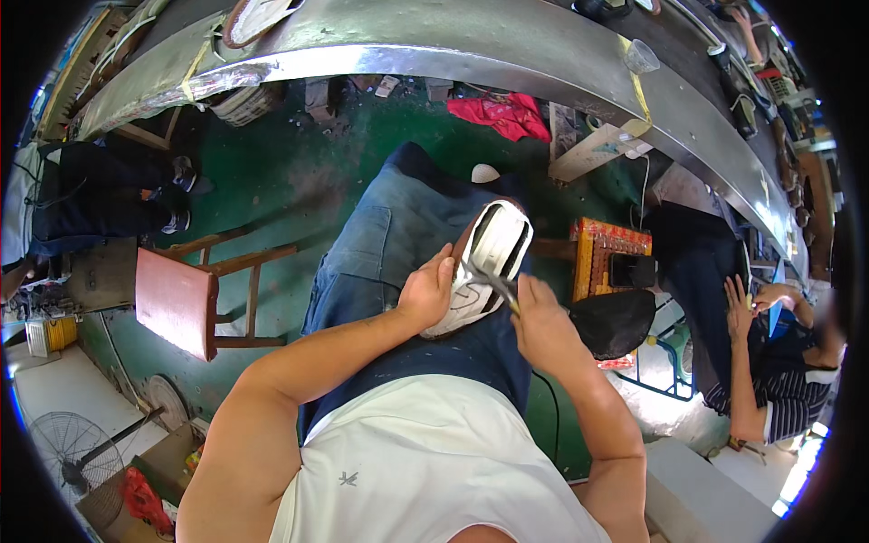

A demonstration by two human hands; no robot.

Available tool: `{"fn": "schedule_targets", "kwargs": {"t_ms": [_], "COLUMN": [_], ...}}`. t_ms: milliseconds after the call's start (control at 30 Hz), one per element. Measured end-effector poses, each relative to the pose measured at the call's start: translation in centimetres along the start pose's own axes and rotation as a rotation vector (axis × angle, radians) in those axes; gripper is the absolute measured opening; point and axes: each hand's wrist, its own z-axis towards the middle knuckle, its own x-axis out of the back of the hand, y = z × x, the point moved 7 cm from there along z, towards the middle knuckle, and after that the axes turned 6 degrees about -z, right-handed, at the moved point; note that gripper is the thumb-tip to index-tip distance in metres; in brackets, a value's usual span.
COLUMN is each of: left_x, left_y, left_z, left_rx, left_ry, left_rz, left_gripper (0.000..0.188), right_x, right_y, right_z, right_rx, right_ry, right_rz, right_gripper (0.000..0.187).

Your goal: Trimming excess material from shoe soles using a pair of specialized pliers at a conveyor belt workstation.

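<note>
Nearest the camera, the person's white sleeveless shirt (pixel 425 462) fills the lower middle; both bare forearms rise from it toward the lap; the left hand (pixel 427 291) is closed around the side of a white shoe with dark trim and a pale sole (pixel 484 267), thumb and fingers clasping its near left edge; the right hand (pixel 543 328) is closed on a slim dark metal hand tool (pixel 501 288), its tip lying against the shoe's upper. The shoe rests on the lap over blue denim trousers (pixel 380 244), sole turned up and away to the far right, heel end nearest the hands; its upper looks clean white with dark lines, the sole smooth and light. The step in hand looks like working the tool along the shoe's upper while the other hand steadies it; the next move would seem to call for a firm clasp and a small, controlled stroke of the tip. Left of the lap stands a red wooden stool (pixel 181 299) on the green floor (pixel 281 172); right, another person sits in a striped shirt (pixel 778 398); farther off curves a long grey metal bench (pixel 453 45), a red cloth (pixel 502 113) beneath it.
</note>
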Motion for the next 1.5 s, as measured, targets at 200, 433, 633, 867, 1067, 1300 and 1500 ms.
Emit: {"fn": "schedule_targets", "kwargs": {"t_ms": [200, 433, 633, 867, 1067, 1300, 1500], "left_x": [-0.6, -1.4, -2.2, -2.5, -2.3, 0.4, 0.3], "left_y": [2.3, 5.3, 5.6, 6.8, 7.2, 2.4, 2.0], "left_z": [-0.2, -1.1, -0.1, 0.1, -0.1, -0.5, -0.7], "left_rx": [-0.465, -0.607, -0.599, -0.490, -0.235, -0.263, -0.159], "left_ry": [0.071, -0.126, -0.193, -0.260, -0.437, -0.157, -0.305], "left_rz": [0.272, 0.494, 0.592, 0.689, 0.786, 0.265, 0.224], "left_gripper": [0.053, 0.055, 0.058, 0.060, 0.062, 0.073, 0.101], "right_x": [0.5, -3.7, -3.2, 1.1, -0.5, -0.2, -2.3], "right_y": [2.2, 4.4, 7.7, 6.3, 6.1, 4.5, 2.9], "right_z": [2.2, -1.3, -1.6, 2.9, 3.0, 1.7, 0.6], "right_rx": [-0.041, -0.116, -0.290, -0.144, -0.041, -0.093, -0.076], "right_ry": [0.030, 0.329, -0.320, 0.172, 0.297, 0.158, -0.032], "right_rz": [-0.170, 0.119, 0.760, 0.355, 0.301, 0.375, 0.199], "right_gripper": [0.038, 0.030, 0.024, 0.032, 0.035, 0.033, 0.034]}}
